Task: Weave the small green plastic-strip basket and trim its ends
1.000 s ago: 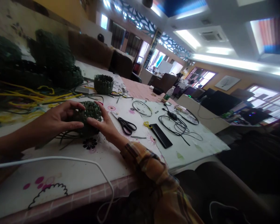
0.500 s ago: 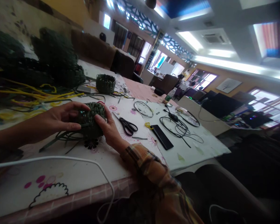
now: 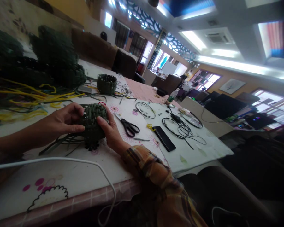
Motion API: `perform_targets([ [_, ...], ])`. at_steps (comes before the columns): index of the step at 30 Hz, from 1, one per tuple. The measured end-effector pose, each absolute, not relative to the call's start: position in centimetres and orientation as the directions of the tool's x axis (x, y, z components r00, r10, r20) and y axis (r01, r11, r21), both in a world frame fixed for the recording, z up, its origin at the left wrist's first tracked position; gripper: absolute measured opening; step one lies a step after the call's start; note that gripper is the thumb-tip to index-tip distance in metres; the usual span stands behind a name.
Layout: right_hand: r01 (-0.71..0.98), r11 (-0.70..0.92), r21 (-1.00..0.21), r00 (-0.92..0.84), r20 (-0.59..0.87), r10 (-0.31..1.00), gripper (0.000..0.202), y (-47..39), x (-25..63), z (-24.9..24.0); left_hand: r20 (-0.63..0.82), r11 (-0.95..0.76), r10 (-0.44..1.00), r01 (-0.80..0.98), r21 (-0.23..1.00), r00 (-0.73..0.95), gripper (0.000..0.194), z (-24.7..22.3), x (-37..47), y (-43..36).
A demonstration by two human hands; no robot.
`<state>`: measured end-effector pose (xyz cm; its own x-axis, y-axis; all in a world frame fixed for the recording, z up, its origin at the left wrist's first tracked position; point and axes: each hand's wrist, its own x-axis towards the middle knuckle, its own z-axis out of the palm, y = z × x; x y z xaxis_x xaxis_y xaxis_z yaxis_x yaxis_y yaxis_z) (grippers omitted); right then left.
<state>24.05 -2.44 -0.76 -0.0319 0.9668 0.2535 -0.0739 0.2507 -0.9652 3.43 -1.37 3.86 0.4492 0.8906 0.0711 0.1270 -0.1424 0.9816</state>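
flower-printed table point(image 3: 85, 176) | right hand point(image 3: 112, 132) gripping green woven basket point(image 3: 92, 118) | left hand point(image 3: 61, 121) half-open beside it

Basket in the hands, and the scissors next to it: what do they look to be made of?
Basket: likely plastic strips, dark green with a faint sheen; flat strands cross over and under, but plant fibre is possible. Scissors: smooth black handles, probably plastic; blades pale and greyish, so likely bare metal.

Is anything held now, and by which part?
A small dark-green woven basket: the right hand holds its right side, thumb on the near wall. The left hand is at its left side; whether it grips cannot be told.
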Motion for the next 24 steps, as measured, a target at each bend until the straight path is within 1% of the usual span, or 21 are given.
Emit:
perform_targets([
  [5,-0.087,0.264,-0.961,-0.041,0.269,0.962,0.075,-2.5,24.1,-0.6,0.090,-0.160,0.890,0.120,0.980,0.448,0.043,2.8,3.6,-0.4],
  [11,-0.096,0.267,-0.959,-0.033,0.272,0.962,0.075,-2.3,23.9,-1.0,0.121,-0.168,0.889,0.068,0.983,0.441,0.043,1.7,3.7,0.5],
  [14,-0.106,0.290,-0.951,-0.017,0.293,0.956,0.075,-2.3,23.8,-1.1,0.139,-0.194,0.887,0.080,0.978,0.441,0.041,1.9,4.0,0.4],
  [17,-0.120,0.280,-0.953,-0.001,0.282,0.960,0.075,-2.3,23.8,-1.0,0.155,-0.224,0.885,0.109,0.968,0.438,0.039,2.5,4.4,0.0],
  [20,-0.120,0.256,-0.959,-0.008,0.259,0.966,0.075,-2.2,23.9,-0.8,0.133,-0.196,0.901,0.116,0.974,0.412,0.043,2.6,4.3,-0.2],
  [24,-0.131,0.260,-0.957,-0.017,0.264,0.964,0.075,-2.2,24.1,-0.8,0.129,-0.178,0.911,0.090,0.980,0.393,0.046,2.1,3.5,0.1],
])
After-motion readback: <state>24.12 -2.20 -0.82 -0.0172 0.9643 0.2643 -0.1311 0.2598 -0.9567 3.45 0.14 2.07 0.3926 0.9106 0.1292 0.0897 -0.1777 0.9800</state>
